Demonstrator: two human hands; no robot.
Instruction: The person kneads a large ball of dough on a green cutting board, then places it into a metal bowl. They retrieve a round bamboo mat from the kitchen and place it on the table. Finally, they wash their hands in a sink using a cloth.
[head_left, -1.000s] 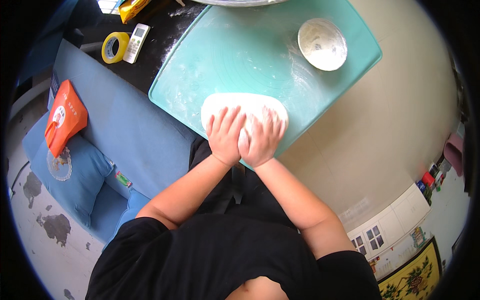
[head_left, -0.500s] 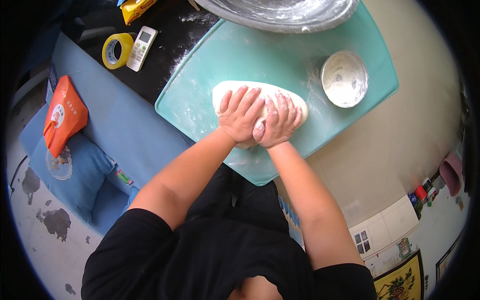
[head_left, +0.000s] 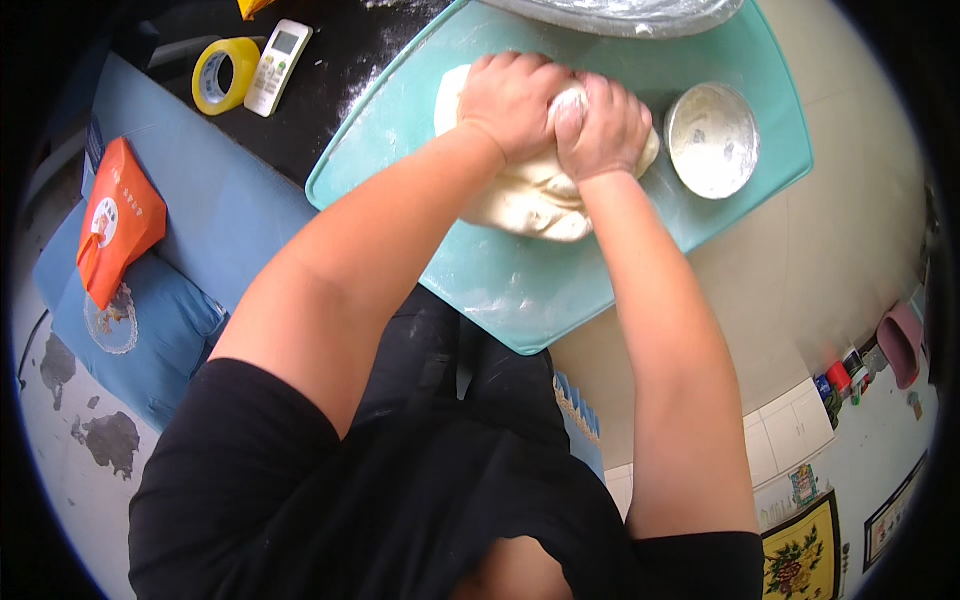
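Your left hand [head_left: 512,100] and right hand [head_left: 603,127], fingers curled, press the pale lump of dough [head_left: 530,195] on the floured turquoise kneading mat [head_left: 520,290], beside a small metal bowl [head_left: 711,140]; beige floor tiles [head_left: 800,260] lie beyond.

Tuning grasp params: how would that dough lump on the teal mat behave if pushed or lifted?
Likely soft: the dough bulges around the left hand and right hand pressing it. Lifted, it would probably sag rather than hold shape. The flour dusting on the teal mat suggests it slides more than sticks.
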